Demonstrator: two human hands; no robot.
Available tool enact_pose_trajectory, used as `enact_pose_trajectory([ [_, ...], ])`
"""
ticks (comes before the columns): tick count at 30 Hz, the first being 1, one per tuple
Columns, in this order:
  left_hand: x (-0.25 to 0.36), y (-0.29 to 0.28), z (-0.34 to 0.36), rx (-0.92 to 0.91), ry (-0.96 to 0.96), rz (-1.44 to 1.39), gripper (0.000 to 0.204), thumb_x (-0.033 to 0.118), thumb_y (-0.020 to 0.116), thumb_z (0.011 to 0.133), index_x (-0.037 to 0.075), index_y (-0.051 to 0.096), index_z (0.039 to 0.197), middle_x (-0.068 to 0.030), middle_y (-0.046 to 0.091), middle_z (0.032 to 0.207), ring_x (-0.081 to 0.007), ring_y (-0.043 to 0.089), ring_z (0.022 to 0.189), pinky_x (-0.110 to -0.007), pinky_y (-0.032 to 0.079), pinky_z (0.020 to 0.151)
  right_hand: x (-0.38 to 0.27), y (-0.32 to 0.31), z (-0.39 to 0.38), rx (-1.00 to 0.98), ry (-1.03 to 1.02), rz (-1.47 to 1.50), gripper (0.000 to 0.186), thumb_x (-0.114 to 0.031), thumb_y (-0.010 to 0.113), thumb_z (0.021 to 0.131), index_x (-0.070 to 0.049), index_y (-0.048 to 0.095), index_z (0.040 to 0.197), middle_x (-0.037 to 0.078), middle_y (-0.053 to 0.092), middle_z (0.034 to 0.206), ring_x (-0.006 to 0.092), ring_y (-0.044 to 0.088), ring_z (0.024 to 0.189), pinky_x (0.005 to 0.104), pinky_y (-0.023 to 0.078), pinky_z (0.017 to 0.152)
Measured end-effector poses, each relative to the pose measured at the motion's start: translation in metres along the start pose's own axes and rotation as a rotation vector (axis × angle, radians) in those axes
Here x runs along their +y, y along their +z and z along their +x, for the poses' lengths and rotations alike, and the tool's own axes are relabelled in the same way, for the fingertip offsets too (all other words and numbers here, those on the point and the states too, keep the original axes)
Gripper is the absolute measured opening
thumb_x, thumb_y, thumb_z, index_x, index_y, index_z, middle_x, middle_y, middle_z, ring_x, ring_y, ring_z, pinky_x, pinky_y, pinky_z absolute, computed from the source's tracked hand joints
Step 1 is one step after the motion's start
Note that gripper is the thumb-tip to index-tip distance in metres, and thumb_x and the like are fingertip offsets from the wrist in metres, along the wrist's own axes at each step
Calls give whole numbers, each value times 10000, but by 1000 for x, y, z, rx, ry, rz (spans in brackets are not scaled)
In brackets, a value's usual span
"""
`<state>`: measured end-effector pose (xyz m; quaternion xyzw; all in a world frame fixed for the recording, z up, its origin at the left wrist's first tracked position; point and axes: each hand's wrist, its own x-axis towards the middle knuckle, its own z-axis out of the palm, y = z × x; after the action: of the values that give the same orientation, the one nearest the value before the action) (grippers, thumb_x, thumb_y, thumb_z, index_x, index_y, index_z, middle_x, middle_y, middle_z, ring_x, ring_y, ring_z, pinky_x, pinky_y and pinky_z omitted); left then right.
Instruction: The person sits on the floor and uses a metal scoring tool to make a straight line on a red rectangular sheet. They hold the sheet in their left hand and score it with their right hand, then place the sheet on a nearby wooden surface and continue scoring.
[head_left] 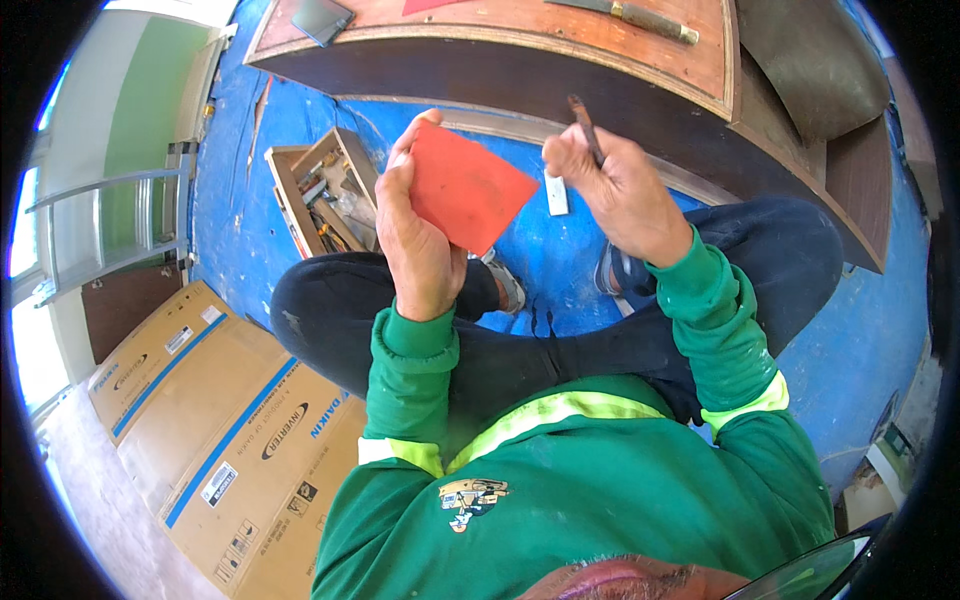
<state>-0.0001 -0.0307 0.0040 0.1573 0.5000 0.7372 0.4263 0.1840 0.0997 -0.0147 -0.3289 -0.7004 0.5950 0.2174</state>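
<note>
My left hand (415,230) grips a red square sheet (470,185) by its left edge, its face tilted up, with a dark smudge near the middle. To the right, my right hand (612,185) is closed round a slim dark-brown tool (585,128), perhaps a brush, its tip pointing up and away from the sheet. A small white piece (557,200) lies on the floor between the hands. Beyond them, on the wooden cabinet's top (480,25), lie a knife with a wooden handle (650,22), a grey flat piece (322,20) and another red piece (425,5).
I sit cross-legged on blue floor sheeting (850,340). A wooden drawer box of tools (290,200) stands at the left, cardboard boxes (210,400) lie lower left, and an aluminium ladder (100,205) is by the wall. A dark curved panel (810,65) leans at the right.
</note>
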Motion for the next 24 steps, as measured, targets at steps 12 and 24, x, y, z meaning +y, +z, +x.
enact_pose_trajectory([
  [12, 39, 10, 16, -246, 891, 1433, 419, 188, 758, 1099, 65, 714, 1497, -148, 723, 1374, -318, 664, 1336, -464, 535, 1136, -19, -21, -2, 42, -79, 2, 182, -185, 800, 1105, -3, 794, 1104, 10, 748, 900, 90, 649, 814, 302, 549, 750],
  [24, 39, 30, 32, -668, 365, 1171, 174, 172, 823, 1035, -1, 814, 1052, -152, 734, 901, -358, 706, 896, -462, 551, 834, -7, -17, -5, -75, 35, 332, 141, -155, 808, 1051, -17, 824, 1028, 2, 763, 920, 97, 670, 926, 334, 555, 882],
])
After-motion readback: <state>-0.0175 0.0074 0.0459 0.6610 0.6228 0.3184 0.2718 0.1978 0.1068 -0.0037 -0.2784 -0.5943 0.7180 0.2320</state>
